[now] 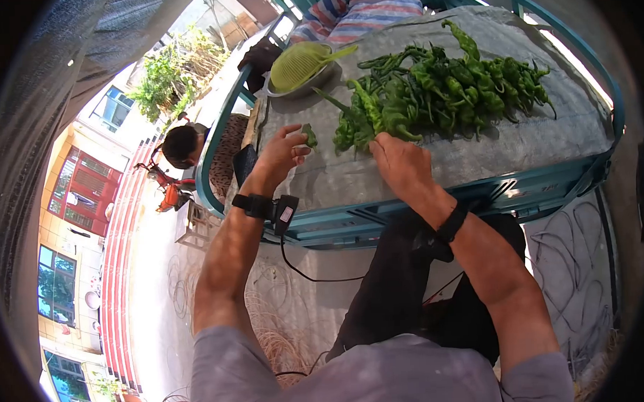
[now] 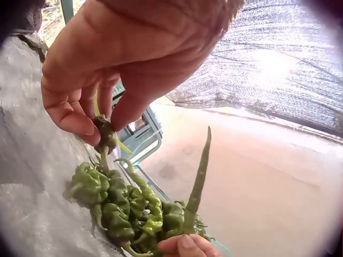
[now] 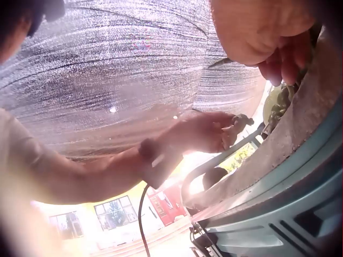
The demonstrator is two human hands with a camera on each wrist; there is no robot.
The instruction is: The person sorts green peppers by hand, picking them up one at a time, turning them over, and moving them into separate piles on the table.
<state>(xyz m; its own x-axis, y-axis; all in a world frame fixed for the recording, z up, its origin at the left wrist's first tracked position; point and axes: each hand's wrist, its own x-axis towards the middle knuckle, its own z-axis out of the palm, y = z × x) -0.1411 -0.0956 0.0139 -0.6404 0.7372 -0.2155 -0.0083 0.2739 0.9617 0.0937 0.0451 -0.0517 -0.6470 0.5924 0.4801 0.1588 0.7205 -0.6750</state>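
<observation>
Pinching lightly, the left hand [image 1: 279,157] holds a small dark-green piece [image 2: 105,134], kind unclear; the right hand [image 1: 404,167] pinches a slender green chilli [image 2: 199,184]. From the head view, heaped peppers [image 1: 446,90] lie at the right hand's 1 o'clock. Single-pepper handling seems underway; next probably calls for loosening the left pinch.

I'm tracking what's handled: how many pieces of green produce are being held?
2 visible: a small green piece in the left hand, a long green pod in the right hand. More could be hidden.
</observation>
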